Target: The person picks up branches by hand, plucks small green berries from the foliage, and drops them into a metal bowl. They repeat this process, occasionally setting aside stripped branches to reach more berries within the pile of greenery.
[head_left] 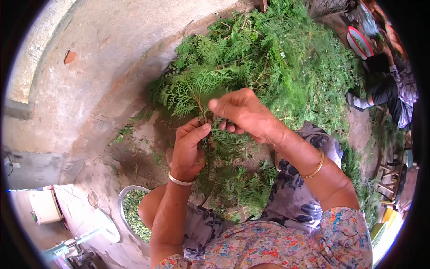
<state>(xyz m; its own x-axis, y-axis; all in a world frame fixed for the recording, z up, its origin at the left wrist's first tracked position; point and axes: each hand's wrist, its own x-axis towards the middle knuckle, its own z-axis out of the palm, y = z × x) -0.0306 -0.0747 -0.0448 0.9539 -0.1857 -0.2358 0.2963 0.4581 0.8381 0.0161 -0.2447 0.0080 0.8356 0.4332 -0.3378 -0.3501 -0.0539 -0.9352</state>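
Grasping a conifer sprig (193, 92) by its base in the left hand (188, 147), near a heap of evergreen branches (291, 58); curling the right hand (248, 115) beside the sprig, not showing clearly whether gripping anything.

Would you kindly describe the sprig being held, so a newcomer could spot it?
Start at the large green heap. At its lower left is the left hand, with a pale bangle. It pinches the sprig by its brown stem; neighbours lie heaped.

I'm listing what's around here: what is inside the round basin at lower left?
Many small green pieces lie in the basin. The person's left knee hides part of it, and the pieces cover its bottom.
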